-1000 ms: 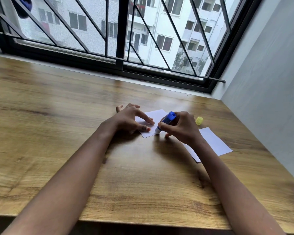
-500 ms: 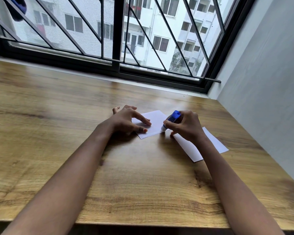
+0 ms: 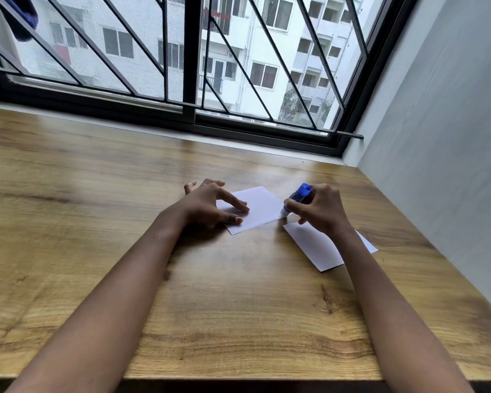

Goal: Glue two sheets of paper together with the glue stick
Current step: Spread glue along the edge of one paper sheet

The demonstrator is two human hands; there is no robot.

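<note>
A small white sheet (image 3: 262, 207) lies on the wooden table (image 3: 224, 293). My left hand (image 3: 210, 204) presses its left part down with spread fingertips. My right hand (image 3: 319, 208) grips a blue glue stick (image 3: 296, 198), tilted, with its white tip touching the sheet's right edge. A second white sheet (image 3: 315, 246) lies to the right, partly under my right wrist and forearm. The glue stick's yellow cap is hidden behind my right hand.
A barred window (image 3: 193, 61) with a dark frame runs along the far edge of the table. A grey wall (image 3: 442, 137) closes the right side. The table's front edge (image 3: 238, 377) is near my elbows.
My right hand has slid the glue stick rightwards along the sheet to its right edge. My left hand keeps pressing the sheet. The view has shifted, and the yellow cap is now out of sight.
</note>
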